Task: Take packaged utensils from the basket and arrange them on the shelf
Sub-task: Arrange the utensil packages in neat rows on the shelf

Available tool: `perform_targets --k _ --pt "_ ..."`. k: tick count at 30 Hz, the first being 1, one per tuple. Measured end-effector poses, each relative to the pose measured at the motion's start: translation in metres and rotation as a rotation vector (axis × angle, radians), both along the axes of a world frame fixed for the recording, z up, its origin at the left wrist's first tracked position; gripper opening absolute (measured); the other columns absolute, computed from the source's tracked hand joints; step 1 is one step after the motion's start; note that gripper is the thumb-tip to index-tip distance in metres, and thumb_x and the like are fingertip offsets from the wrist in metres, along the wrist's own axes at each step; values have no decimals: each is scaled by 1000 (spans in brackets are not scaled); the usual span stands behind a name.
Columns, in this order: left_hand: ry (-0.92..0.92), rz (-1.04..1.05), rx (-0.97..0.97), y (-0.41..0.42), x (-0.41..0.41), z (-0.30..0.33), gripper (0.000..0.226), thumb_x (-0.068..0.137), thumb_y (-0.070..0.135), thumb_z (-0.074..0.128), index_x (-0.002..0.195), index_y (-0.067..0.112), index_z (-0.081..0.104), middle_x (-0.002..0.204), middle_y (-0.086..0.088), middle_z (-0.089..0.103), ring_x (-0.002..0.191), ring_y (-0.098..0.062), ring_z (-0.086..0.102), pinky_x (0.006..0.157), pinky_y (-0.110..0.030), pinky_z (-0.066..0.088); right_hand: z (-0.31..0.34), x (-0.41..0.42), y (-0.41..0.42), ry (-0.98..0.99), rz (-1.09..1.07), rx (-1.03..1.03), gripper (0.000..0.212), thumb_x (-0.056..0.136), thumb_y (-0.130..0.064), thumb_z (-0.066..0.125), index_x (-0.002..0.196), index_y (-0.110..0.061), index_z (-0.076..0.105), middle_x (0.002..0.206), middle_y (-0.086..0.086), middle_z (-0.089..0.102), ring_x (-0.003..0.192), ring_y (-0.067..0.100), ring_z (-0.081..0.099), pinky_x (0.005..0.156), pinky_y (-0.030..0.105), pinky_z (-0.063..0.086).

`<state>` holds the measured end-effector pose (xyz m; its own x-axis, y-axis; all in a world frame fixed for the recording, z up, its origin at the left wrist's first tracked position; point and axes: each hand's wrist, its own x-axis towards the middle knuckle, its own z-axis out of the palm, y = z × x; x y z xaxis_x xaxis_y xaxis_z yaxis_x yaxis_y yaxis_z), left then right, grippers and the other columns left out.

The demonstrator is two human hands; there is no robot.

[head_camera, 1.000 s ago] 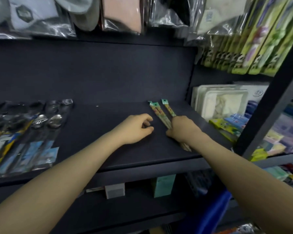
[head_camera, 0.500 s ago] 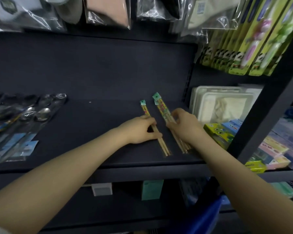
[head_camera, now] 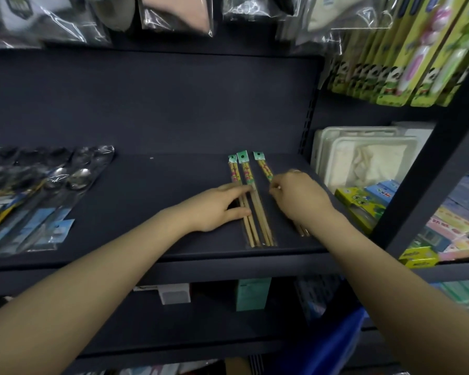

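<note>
Three clear packets of wooden chopsticks with green header cards lie side by side on the dark shelf point(head_camera: 157, 201). My left hand point(head_camera: 217, 209) rests flat on the left packet point(head_camera: 248, 226), fingertips touching the middle packet point(head_camera: 260, 212). My right hand point(head_camera: 298, 198) pinches the right packet point(head_camera: 264, 169), which runs under my palm and shows again at its lower end. The basket point(head_camera: 336, 345) is a blue shape at the bottom, below my right arm.
Packaged spoons point(head_camera: 54, 196) lie in a row at the shelf's left end. White trays point(head_camera: 363, 155) and colourful boxes point(head_camera: 363, 207) fill the bay to the right, past a dark upright post point(head_camera: 428, 174). Bagged goods point(head_camera: 173, 14) hang above.
The two bunched packets have been spread into three separate ones. My left hand slid one packet leftward and now lies flatter; my right hand shifted right with the third packet.
</note>
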<state>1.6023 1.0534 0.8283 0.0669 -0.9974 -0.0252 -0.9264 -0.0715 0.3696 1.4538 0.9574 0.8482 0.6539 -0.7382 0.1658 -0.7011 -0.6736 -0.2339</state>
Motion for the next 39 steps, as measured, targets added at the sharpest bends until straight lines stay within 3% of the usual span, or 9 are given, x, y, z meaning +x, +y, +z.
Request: perform_targets --k 5,11,19,25,29,32,34,37,39 --pt "-33 -31 26 -13 1 1 57 93 43 37 145 30 16 157 -3 9 144 -14 8 115 -27 13 -12 -18 -3 9 -70 53 34 93 -26 49 123 -11 54 125 15 47 113 36 51 91 42 47" --pt "-65 -56 23 -29 -5 -2 52 95 44 32 143 32 20 157 -6 7 144 -12 3 117 -30 15 -17 -10 -11 0 -142 -44 24 94 -16 46 110 -5 59 121 17 48 103 40 57 73 36 42" --pt "-82 -39 15 -39 -16 0 58 94 46 34 145 25 17 157 -4 7 143 -19 15 115 -30 18 -24 -10 -11 -71 -92 -64 28 96 -21 37 104 -10 62 115 13 51 95 37 59 67 33 39" --pt "-103 -43 22 -39 -16 0 61 93 46 35 145 19 17 157 -3 7 143 -17 15 114 -28 17 -27 -10 -8 -89 1 -57 38 96 -33 38 116 -9 59 125 10 52 113 32 49 88 39 45" --pt "-102 -50 20 -39 -16 0 65 94 45 35 146 15 11 157 -4 8 143 -16 13 115 -25 13 -27 -11 -11 69 88 41 50 99 -37 27 143 -14 32 154 5 29 139 25 26 110 40 24" --pt "-21 -10 -50 -37 -6 13 58 97 32 35 146 12 11 157 -6 7 144 -13 8 107 -12 4 -19 -14 -16 -51 165 152 55 100 -38 26 149 -15 16 159 3 15 146 18 12 118 37 13" --pt "29 52 -186 -31 9 28 50 97 21 37 144 10 21 155 -8 15 142 -16 17 105 -10 7 -11 -17 -16 -146 220 148 55 99 -36 30 149 -14 19 159 4 16 146 16 12 118 29 11" --pt "16 89 -321 -15 26 38 39 93 14 46 132 10 45 142 -9 42 123 -23 48 104 -22 29 -8 -14 -9 -9 352 127 61 97 -41 36 149 -14 18 159 3 14 146 15 12 116 25 10" --pt "-34 60 -331 -6 26 35 33 91 15 51 124 10 53 132 -7 52 117 -21 52 97 -19 34 -14 -9 -3 107 400 123 68 95 -47 36 150 -14 13 160 4 9 147 14 8 116 24 7"
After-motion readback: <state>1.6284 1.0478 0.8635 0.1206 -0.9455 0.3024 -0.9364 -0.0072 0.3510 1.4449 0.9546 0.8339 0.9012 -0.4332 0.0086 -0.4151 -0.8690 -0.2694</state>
